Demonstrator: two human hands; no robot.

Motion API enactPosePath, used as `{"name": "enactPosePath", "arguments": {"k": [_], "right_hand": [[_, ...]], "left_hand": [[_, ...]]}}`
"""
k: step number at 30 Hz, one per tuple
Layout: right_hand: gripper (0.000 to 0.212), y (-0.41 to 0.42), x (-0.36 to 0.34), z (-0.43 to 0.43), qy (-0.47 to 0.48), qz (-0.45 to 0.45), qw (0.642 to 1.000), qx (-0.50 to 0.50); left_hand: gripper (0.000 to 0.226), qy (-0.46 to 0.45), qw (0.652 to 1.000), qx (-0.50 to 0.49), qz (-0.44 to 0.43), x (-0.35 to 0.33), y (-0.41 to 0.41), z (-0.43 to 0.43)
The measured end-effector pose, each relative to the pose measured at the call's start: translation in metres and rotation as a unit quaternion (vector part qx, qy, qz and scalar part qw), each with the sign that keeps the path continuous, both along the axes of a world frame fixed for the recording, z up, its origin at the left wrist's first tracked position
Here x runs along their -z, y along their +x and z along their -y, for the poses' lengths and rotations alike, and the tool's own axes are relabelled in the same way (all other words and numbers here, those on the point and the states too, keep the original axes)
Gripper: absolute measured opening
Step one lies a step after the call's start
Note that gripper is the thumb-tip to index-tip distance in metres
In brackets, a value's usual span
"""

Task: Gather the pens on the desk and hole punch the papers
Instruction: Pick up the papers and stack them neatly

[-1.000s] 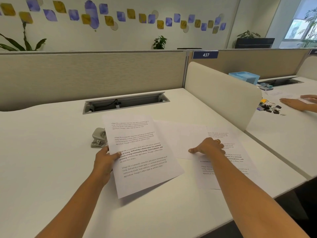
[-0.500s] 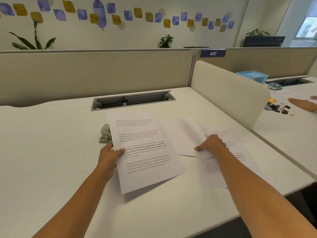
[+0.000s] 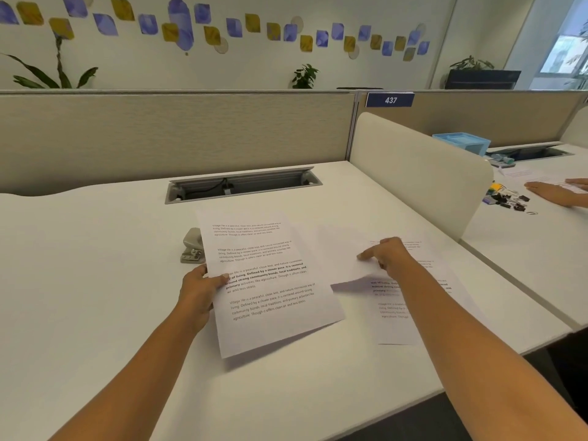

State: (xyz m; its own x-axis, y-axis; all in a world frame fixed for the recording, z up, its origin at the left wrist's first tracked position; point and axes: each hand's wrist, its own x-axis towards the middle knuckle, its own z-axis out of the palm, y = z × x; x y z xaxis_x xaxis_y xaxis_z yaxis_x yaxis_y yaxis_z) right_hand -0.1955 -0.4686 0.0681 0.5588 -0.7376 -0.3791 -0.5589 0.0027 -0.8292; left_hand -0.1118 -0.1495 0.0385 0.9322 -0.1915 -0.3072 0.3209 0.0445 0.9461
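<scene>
My left hand (image 3: 200, 289) grips the left edge of a printed sheet (image 3: 270, 281), held tilted just above the white desk (image 3: 95, 281). A grey hole punch (image 3: 192, 246) sits behind that hand, partly hidden by the sheet. My right hand (image 3: 385, 254) pinches a blank-looking sheet (image 3: 337, 259) whose near edge is raised off the desk. Under it lies another printed sheet (image 3: 401, 313), flat on the desk. No pens are visible on this desk.
An open cable tray (image 3: 241, 186) is set in the desk's far side, before a beige partition (image 3: 175, 138). A white side divider (image 3: 416, 173) stands to the right. Beyond it, another person's hand (image 3: 556, 194), binder clips (image 3: 509, 198) and a blue tray (image 3: 461, 143).
My right hand has lifted the near edge of the blank sheet, uncovering more of the printed sheet beneath. The left hand keeps hold of its sheet. The view has shifted slightly.
</scene>
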Motion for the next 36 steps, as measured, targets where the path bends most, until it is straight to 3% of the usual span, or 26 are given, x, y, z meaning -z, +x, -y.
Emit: {"name": "enactPosePath", "arguments": {"k": [2, 5, 9, 13, 17, 23, 29, 36], "right_hand": [[0.07, 0.001, -0.009, -0.001, -0.046, 0.034, 0.998, 0.011], [0.04, 0.003, -0.027, -0.006, -0.139, 0.116, 0.983, 0.029], [0.019, 0.008, -0.058, -0.024, -0.32, 0.238, 0.917, 0.015], [0.015, 0.009, -0.063, -0.044, -0.39, 0.336, 0.854, -0.076], [0.019, 0.002, -0.034, -0.055, -0.409, 0.344, 0.819, -0.207], [0.017, -0.017, 0.026, -0.054, -0.294, 0.239, 0.867, -0.324], [0.014, -0.024, 0.047, -0.051, -0.242, 0.179, 0.88, -0.368], [0.018, -0.025, 0.046, -0.051, -0.153, 0.122, 0.892, -0.408]], "left_hand": [[0.031, 0.001, 1.0, 0.006, -0.012, -0.001, 0.002, 0.0], [0.032, -0.001, 0.999, 0.014, -0.032, -0.004, 0.006, 0.0], [0.028, 0.022, 0.999, 0.024, -0.038, -0.007, 0.01, 0.005], [0.017, 0.03, 0.998, 0.035, -0.041, -0.012, 0.011, 0.013], [0.018, 0.031, 0.997, 0.045, -0.055, -0.013, 0.012, 0.019], [0.028, 0.033, 0.995, 0.029, -0.092, -0.006, 0.013, 0.018], [0.031, 0.036, 0.993, 0.036, -0.11, -0.005, 0.01, 0.019], [0.026, 0.039, 0.993, 0.085, -0.072, 0.003, 0.011, 0.019]]}}
